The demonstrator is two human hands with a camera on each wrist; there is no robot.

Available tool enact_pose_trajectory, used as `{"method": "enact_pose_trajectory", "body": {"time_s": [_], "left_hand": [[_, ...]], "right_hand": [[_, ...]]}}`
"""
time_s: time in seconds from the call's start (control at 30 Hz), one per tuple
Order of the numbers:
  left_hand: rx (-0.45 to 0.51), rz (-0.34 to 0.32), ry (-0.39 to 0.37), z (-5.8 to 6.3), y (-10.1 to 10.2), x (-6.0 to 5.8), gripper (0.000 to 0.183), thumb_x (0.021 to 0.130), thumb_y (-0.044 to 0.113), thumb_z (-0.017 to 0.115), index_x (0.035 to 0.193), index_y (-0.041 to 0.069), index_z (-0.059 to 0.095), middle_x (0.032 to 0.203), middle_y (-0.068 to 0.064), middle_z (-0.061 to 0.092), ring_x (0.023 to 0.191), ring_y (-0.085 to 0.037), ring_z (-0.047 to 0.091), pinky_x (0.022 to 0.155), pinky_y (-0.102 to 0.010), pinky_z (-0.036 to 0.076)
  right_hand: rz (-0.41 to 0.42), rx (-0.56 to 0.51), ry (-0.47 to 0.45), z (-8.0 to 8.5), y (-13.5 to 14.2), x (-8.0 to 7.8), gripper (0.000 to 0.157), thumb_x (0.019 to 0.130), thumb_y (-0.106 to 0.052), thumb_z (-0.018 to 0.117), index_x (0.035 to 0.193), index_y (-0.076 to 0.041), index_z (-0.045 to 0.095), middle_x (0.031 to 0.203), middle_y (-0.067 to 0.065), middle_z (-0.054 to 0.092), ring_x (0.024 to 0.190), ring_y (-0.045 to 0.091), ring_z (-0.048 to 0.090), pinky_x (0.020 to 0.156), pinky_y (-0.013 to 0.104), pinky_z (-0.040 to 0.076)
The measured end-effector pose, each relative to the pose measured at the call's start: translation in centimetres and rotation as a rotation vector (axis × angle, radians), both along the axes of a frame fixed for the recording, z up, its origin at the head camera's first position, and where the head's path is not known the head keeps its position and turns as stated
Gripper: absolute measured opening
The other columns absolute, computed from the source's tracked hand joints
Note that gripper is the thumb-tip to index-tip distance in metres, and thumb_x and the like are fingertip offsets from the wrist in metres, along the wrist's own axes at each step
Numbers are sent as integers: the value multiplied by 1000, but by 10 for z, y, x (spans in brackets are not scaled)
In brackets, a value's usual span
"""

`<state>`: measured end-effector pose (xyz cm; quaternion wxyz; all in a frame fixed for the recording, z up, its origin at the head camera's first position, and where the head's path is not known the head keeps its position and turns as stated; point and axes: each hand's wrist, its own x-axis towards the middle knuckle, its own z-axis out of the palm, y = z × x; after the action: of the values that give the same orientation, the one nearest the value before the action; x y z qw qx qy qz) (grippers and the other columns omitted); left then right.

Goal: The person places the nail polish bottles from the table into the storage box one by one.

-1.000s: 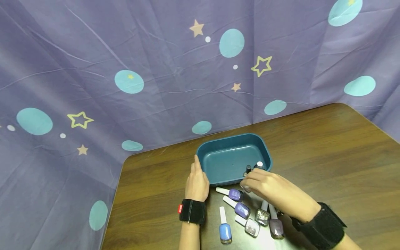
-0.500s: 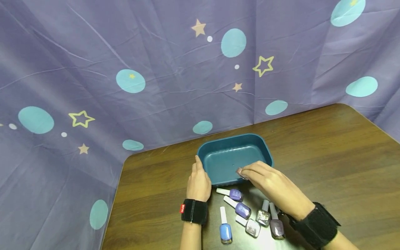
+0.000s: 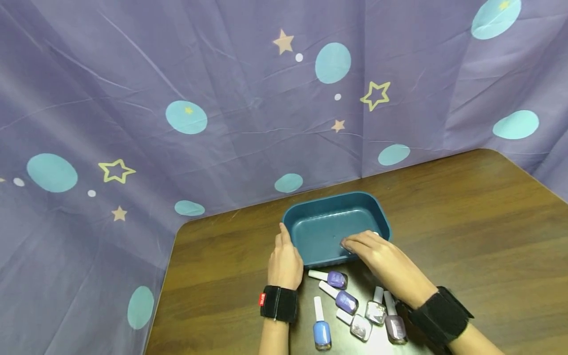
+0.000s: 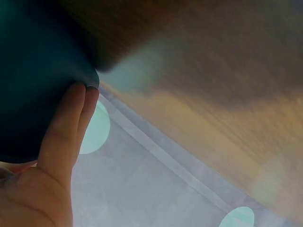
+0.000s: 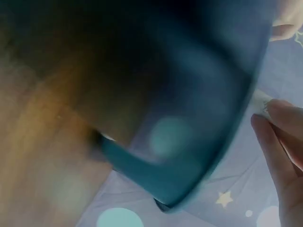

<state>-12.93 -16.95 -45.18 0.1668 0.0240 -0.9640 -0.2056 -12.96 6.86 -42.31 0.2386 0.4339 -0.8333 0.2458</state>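
Observation:
In the head view a teal plastic bin (image 3: 310, 231) sits near the table's middle. My left hand (image 3: 285, 264) rests along its left wall with straight fingers, which the left wrist view shows touching the teal side. Above the bin's near right part, my right hand (image 3: 377, 251) pinches a small nail polish bottle (image 3: 347, 245), mostly covered by the fingers. Behind that hand a white cap (image 3: 376, 233) just shows inside the bin. In front of the bin lie two purple nail polishes, a blue nail polish (image 3: 321, 333), and several silvery or greyish ones.
The wooden table (image 3: 222, 276) extends to both sides of the bin. A purple curtain (image 3: 248, 148) with stars and dots hangs directly behind it. The loose bottles lie between the forearms, near the front.
My right hand has moved slightly up and left from the bin's near right corner, with the nail polish pinched. It now hides the caps seen standing there earlier. My left hand stays at the wall.

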Motion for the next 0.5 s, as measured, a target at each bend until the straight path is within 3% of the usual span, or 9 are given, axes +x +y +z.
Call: {"method": "enact_pose_trajectory", "body": {"time_s": [0.13, 0.5], "left_hand": [[2, -1, -3, 1, 1, 0, 60, 88, 8, 44, 143, -3, 23, 119, -20, 52, 70, -26, 58, 62, -38, 46], [-6, 5, 13, 0, 1, -1, 58, 88, 9, 43, 142, -3, 25, 116, -19, 54, 69, -27, 57, 62, -40, 45]], "right_hand": [[-11, 15, -25, -6, -3, -4, 30, 89, -6, 49, 117, -9, 58, 116, 1, 57, 109, 11, 49, 97, 33, 36], [-25, 31, 2, -20, -9, -9, 30, 85, 0, 51, 113, -6, 61, 115, 3, 58, 107, 14, 52, 93, 27, 39]]}}
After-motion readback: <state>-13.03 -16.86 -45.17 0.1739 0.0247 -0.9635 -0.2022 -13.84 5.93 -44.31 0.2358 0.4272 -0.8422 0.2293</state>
